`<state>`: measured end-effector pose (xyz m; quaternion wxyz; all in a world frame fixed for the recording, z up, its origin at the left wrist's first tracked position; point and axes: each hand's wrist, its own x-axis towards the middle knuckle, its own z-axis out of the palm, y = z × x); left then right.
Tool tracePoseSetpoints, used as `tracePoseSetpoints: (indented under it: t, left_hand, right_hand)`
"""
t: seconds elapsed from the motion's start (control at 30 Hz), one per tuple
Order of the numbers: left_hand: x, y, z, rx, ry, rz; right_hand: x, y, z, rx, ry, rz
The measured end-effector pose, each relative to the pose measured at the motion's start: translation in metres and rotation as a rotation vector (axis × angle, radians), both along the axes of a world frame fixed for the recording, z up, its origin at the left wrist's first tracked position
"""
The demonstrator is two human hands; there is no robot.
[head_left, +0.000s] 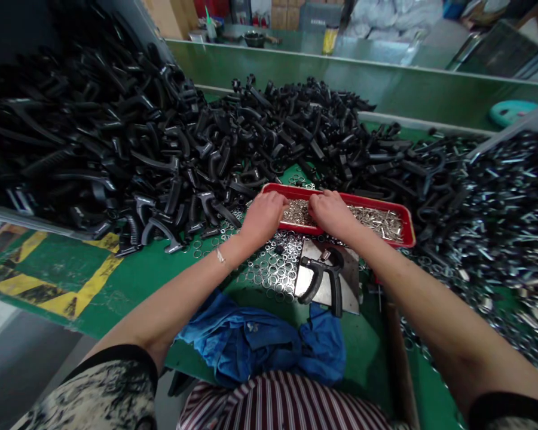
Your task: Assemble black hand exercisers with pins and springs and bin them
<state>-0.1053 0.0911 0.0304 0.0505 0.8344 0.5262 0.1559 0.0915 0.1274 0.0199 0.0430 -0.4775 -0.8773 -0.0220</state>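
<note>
Both hands are seen reaching into a shallow red tray point(406, 222) that lies on the green counter point(130, 280). The left hand point(263, 216) is laid palm down over the tray's near left rim, its fingers curled onto the heap of small silver metal pieces point(376, 220) inside; whether anything is pinched cannot be told. The right hand point(330, 214) is placed just beside it, also palm down, with fingers bent into the same heap; its grip cannot be made out either. The two hands are nearly touching at the thumbs. Just in front of the tray, many loose metal rings point(273, 266) are scattered over the counter. Beside the rings, a black hand-grip tool point(325, 276) is laid on a grey metal plate point(349, 280). A crumpled blue cloth point(260, 343) is found nearer the body. Behind and left of the tray, a large pile of black plastic handles point(130, 137) is heaped, and at the right a mass of shiny metal parts point(511, 221) is spread
</note>
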Motion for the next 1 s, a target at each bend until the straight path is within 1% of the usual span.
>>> tracePoseSetpoints:
  t: [0.07,0.13,0.17,0.23,0.27,0.33,0.4,0.47,0.57,0.63,0.73,0.8,0.9,0.93,1.0]
  left_hand:
    - [0.016,-0.032,0.003,-0.027,-0.098,-0.161]
    - [0.034,-0.06,0.0,-0.102,-0.094,-0.31]
    - [0.043,-0.071,-0.004,-0.123,-0.066,-0.347]
    - [0.055,-0.083,-0.014,-0.108,0.003,-0.359]
    - [0.059,-0.085,-0.019,-0.082,0.03,-0.347]
    - [0.062,-0.085,-0.027,-0.026,0.059,-0.334]
    - [0.062,-0.083,-0.032,0.012,0.062,-0.334]
    - [0.062,-0.083,-0.034,0.04,0.065,-0.34]
    - [0.062,-0.085,-0.035,0.067,0.094,-0.396]
    - [0.062,-0.085,-0.036,0.079,0.114,-0.451]
    - [0.06,-0.085,-0.038,0.075,0.105,-0.518]
    - [0.057,-0.084,-0.04,0.042,0.071,-0.548]
    - [0.052,-0.084,-0.039,-0.073,-0.041,-0.526]
    - [0.049,-0.083,-0.037,-0.111,-0.093,-0.502]
    - [0.044,-0.075,-0.027,-0.144,-0.197,-0.451]
  right_hand:
    - [-0.001,0.0,0.0,-0.009,0.031,-0.006]
    - [-0.001,0.0,0.0,-0.021,0.076,-0.01]
    - [0.0,0.0,0.0,-0.026,0.102,-0.013]
    - [0.003,-0.003,0.0,-0.031,0.157,-0.018]
    - [0.005,-0.006,0.001,-0.036,0.216,-0.026]
    - [0.012,-0.015,0.004,-0.057,0.402,-0.057]
    - [0.022,-0.031,0.008,-0.082,0.61,-0.096]
    - [0.032,-0.051,0.012,-0.098,0.717,-0.118]
    - [0.049,-0.087,0.017,-0.145,0.779,-0.153]
    - [0.059,-0.11,0.018,-0.224,0.839,-0.199]
    - [0.07,-0.137,0.014,-0.386,0.917,-0.26]
    - [0.076,-0.149,0.009,-0.47,0.945,-0.289]
    - [0.08,-0.16,0.0,-0.508,0.951,-0.335]
    - [0.081,-0.162,-0.002,-0.511,0.95,-0.354]
    - [0.08,-0.165,-0.006,-0.526,0.943,-0.395]
